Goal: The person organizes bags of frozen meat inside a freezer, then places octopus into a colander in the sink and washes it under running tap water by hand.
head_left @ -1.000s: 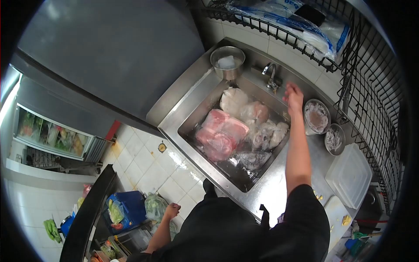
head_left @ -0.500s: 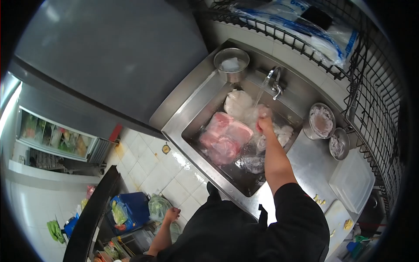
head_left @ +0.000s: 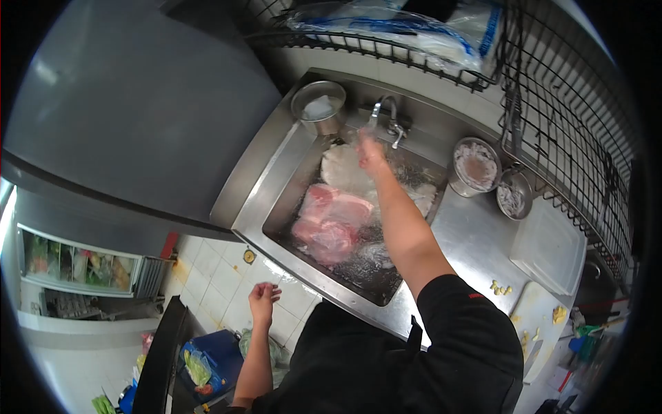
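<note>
My right hand [head_left: 370, 152] is under the running faucet [head_left: 389, 114], near its spout. Water and motion smear its fingers, so their grip is unclear. Below it, the metal sink [head_left: 256, 224] holds water and several bagged or loose pieces. A pink slab of raw meat [head_left: 334, 221], apparently in clear plastic, lies in the middle. Behind the meat sits a pale white lump [head_left: 343, 169], close to my right wrist. My left hand [head_left: 263, 297] hangs outside the sink over the tiled floor, fingers loosely curled and slightly apart, holding nothing.
A metal bowl [head_left: 318, 107] with something white stands on the sink's back corner. Two pots of whitish contents, the larger pot [head_left: 476, 165] nearest, sit at right. Beyond are stacked plastic lids [head_left: 550, 255] and a white cutting board [head_left: 532, 324]. A wire shelf [head_left: 414, 56] hangs above.
My right hand has risen from among the sink's contents to the faucet's stream. My left hand has come up slightly, its fingers loosening. The head view has shifted.
</note>
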Action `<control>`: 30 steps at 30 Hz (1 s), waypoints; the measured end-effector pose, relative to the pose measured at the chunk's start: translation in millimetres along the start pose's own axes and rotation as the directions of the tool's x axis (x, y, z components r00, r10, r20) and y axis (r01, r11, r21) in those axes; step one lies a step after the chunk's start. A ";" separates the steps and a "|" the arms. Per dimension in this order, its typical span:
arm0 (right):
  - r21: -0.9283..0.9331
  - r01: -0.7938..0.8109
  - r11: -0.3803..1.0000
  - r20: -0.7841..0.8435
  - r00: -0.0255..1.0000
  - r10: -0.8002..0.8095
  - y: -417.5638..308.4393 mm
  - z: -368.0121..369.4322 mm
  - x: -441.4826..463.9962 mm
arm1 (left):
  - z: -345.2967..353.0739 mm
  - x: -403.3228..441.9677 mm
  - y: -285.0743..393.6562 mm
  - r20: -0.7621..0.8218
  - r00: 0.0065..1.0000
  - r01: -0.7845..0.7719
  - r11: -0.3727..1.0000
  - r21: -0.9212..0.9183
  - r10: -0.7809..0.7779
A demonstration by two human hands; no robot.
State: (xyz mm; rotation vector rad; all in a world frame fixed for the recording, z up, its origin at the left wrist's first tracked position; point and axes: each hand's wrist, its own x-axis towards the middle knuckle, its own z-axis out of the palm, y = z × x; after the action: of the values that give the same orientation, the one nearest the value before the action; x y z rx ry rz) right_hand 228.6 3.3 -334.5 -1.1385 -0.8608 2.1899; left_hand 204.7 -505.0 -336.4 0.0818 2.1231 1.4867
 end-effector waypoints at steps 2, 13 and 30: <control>-0.174 0.069 0.982 0.045 0.997 -0.062 5.6 -8.3 0.8 | 36.5 24.2 23.7 0.103 0.995 0.014 0.991 -0.133 0.000; -0.474 0.288 0.832 0.028 0.949 -0.313 52.4 -97.7 -92.3 | 356.2 236.7 111.6 0.808 0.561 0.418 0.904 -0.090 -0.179; -0.461 -0.063 0.885 -0.574 0.782 -0.243 205.2 -103.4 -321.3 | 524.2 197.2 218.9 0.817 0.545 -0.053 0.965 0.255 -0.186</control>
State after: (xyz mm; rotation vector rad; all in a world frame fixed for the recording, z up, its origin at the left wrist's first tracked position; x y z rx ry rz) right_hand 448.3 -323.4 -365.8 -1.8578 -1.1127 1.3785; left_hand 223.2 96.0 -348.0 0.6710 1.4385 0.8163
